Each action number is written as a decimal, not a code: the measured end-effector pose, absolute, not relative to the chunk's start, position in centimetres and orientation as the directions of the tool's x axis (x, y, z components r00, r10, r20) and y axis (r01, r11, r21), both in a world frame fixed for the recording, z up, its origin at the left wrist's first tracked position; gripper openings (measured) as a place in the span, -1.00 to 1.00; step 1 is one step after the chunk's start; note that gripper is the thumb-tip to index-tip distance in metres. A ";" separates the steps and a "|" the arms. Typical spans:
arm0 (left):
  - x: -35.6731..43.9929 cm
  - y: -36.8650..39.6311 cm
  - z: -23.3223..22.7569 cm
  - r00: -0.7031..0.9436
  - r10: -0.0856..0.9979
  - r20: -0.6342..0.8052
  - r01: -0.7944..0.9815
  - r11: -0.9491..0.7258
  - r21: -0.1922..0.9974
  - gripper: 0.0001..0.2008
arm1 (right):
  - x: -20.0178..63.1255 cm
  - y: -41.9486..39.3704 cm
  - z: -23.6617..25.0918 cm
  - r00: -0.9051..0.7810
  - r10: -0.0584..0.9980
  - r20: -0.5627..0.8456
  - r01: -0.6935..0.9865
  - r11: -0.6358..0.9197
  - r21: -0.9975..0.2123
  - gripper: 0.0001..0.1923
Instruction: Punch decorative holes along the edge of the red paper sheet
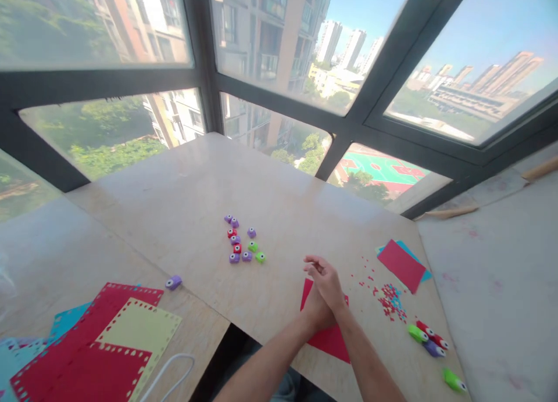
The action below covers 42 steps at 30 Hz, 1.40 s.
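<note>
My right hand (326,279) lies across the top of my left hand (317,310), its fingers loosely bent and a little apart, with nothing seen in them. Most of my left hand is covered; its fingers are hidden, as is anything beneath its palm. Both hands are over a red sheet of paper (330,345) near the table's front edge. Small punched red and blue paper bits (391,302) are scattered to the right of the hands. Beyond them and to the left stand several small craft punches (247,255) in purple, red and green.
Hole-edged red sheets (82,355) and a yellow sheet (139,326) lie at left, near a white cable (174,358) and a lone purple punch (173,282). At right are stacked red and blue cards (401,265) and more punches (429,338). Windows border the table (174,187).
</note>
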<state>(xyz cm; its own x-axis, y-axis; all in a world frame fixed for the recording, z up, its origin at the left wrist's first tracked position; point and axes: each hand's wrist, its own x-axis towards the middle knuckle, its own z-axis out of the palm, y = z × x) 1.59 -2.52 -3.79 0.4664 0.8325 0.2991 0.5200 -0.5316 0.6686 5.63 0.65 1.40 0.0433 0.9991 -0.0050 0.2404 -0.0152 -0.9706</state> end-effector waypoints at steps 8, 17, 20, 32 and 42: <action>0.3 -1.6 -1.8 0.509 0.853 0.115 0.591 -0.444 0.674 -0.82 | 16.6 -10.8 1.7 0.537 0.840 -0.074 0.217 -0.223 -0.950 -0.52; -0.1 -1.5 -1.1 0.530 0.839 0.125 0.569 -0.461 0.681 -0.79 | 21.1 -19.3 1.8 0.309 0.927 -0.215 0.393 -0.330 -0.858 -0.61; -0.1 -1.5 -1.2 0.537 0.833 0.133 0.577 -0.478 0.662 -0.80 | 22.0 -18.9 4.7 0.018 0.956 -0.294 0.536 -0.257 -0.804 -0.68; -0.6 -1.9 -0.8 0.584 0.806 0.102 0.596 -0.510 0.620 -0.75 | 27.5 -16.7 19.4 0.154 0.986 -0.061 0.695 -0.152 -0.703 -0.63; -0.7 -1.9 -1.1 0.577 0.811 0.099 0.596 -0.501 0.627 -0.75 | 33.5 -22.5 11.2 0.529 0.791 -0.306 0.407 -0.553 -0.727 -0.35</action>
<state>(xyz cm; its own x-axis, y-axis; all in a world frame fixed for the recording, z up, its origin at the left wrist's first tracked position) -0.71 -1.89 -1.15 0.5770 0.8107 0.0991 0.5964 -0.5011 0.6271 33.54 -22.54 11.23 0.5289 0.7915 -0.3063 0.4072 -0.5533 -0.7266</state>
